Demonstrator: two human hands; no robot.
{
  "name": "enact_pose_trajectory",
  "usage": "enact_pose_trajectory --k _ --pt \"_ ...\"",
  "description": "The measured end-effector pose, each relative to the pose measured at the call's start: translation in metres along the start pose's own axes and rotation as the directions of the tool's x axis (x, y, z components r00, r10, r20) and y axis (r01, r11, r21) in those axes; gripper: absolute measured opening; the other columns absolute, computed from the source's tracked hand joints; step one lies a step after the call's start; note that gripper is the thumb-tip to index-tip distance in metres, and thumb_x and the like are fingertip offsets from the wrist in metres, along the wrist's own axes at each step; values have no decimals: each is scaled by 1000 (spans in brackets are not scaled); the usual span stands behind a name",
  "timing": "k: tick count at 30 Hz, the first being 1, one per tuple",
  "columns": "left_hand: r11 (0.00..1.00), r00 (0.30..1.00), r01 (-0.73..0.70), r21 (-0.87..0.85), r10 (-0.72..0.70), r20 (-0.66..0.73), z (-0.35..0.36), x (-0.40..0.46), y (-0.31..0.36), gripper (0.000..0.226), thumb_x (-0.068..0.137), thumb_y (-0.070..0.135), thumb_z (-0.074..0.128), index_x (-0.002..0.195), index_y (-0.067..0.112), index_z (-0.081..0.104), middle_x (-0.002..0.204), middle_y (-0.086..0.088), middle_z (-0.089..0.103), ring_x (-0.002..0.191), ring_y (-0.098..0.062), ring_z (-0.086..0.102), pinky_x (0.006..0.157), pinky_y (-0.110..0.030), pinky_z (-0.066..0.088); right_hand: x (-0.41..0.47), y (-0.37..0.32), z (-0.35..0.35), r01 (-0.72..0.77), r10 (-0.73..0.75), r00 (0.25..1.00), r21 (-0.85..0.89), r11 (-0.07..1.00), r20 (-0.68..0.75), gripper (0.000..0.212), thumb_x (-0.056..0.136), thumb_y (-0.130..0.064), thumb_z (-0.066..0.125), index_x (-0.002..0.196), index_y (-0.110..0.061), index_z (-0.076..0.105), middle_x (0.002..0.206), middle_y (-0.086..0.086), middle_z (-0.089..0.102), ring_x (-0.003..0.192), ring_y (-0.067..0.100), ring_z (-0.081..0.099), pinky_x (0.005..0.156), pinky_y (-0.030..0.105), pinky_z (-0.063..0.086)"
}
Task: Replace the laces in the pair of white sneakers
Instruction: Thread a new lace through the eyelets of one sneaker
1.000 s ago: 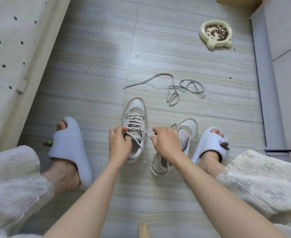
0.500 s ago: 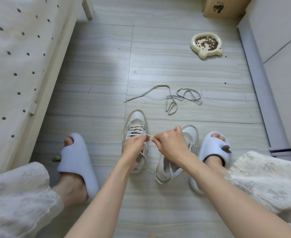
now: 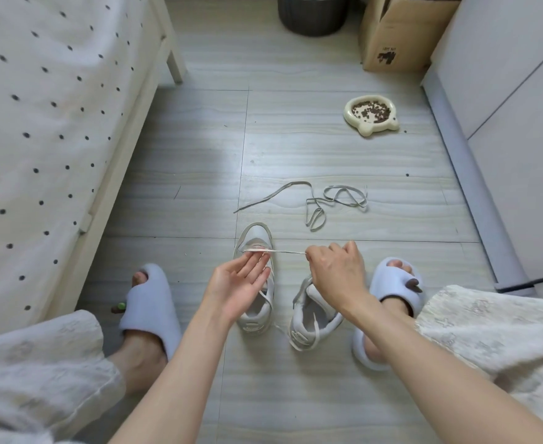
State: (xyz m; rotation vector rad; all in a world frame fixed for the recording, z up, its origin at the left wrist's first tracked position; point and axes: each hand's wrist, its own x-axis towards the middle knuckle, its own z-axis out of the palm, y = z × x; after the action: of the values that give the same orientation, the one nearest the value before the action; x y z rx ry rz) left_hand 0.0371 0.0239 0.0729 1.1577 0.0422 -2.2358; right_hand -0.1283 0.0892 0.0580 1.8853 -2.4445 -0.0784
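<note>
Two white sneakers stand on the floor between my feet. The left sneaker (image 3: 255, 238) points away from me, and a white lace (image 3: 287, 252) runs taut from above it to the right. My right hand (image 3: 336, 275) pinches one end of that lace above the right sneaker (image 3: 308, 322), which has no lace in it. My left hand (image 3: 238, 285) is palm up over the left sneaker, fingers spread, with the lace lying across its fingertips. A loose grey lace (image 3: 318, 203) lies tangled on the floor just beyond the shoes.
A bed with a dotted cover (image 3: 39, 123) runs along the left. A pet food bowl (image 3: 371, 114), a cardboard box (image 3: 395, 33) and a grey bin (image 3: 312, 14) sit farther back. A white cabinet (image 3: 513, 123) lines the right. My feet are in pale slippers (image 3: 150, 302).
The lace has been drawn out sideways from the left sneaker. My right hand moved right with the end, my left hand opened palm up, and my view tilted up.
</note>
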Motion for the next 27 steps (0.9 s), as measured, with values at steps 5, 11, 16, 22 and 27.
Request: enact_pose_trajectory --k 5,11,16,22,27 --pt "996 999 -24 -91 26 20 -1 -7 1 22 91 -5 33 94 -4 55 100 -19 65 98 -33 60 100 -44 39 -5 5 4 1 -2 995 -13 1000 -102 25 48 4 66 54 -15 52 41 -1 49 42 21 49 59 33 16" --pt "978 995 -80 -191 91 49 -9 -10 4 23 79 -7 40 94 3 54 94 -14 68 100 -33 60 87 -45 44 -12 29 17 -94 92 994 18 995 66 23 76 5 42 80 -9 60 69 10 65 73 29 62 69 36 23" --pt "986 986 -100 -136 116 117 -7 -11 9 25 85 -3 40 97 15 55 112 -11 65 109 -34 59 91 -48 45 -14 28 20 -123 115 983 51 991 143 24 92 -6 37 102 -15 56 92 7 68 91 28 60 81 36 29" --pt "989 971 -113 -97 130 203 -3 -14 15 25 86 4 45 100 25 48 123 -18 61 116 -37 56 94 -52 46 -17 26 29 -181 159 959 77 980 233 25 95 -15 39 107 -18 60 102 5 68 99 26 60 86 35 31" --pt "984 964 -153 -95 169 207 -1 -15 19 50 88 3 43 126 35 39 123 -19 61 113 -37 58 90 -56 44 -14 23 30 -202 173 955 101 974 241 23 94 -16 40 101 -17 62 100 5 67 98 27 59 84 35 32"
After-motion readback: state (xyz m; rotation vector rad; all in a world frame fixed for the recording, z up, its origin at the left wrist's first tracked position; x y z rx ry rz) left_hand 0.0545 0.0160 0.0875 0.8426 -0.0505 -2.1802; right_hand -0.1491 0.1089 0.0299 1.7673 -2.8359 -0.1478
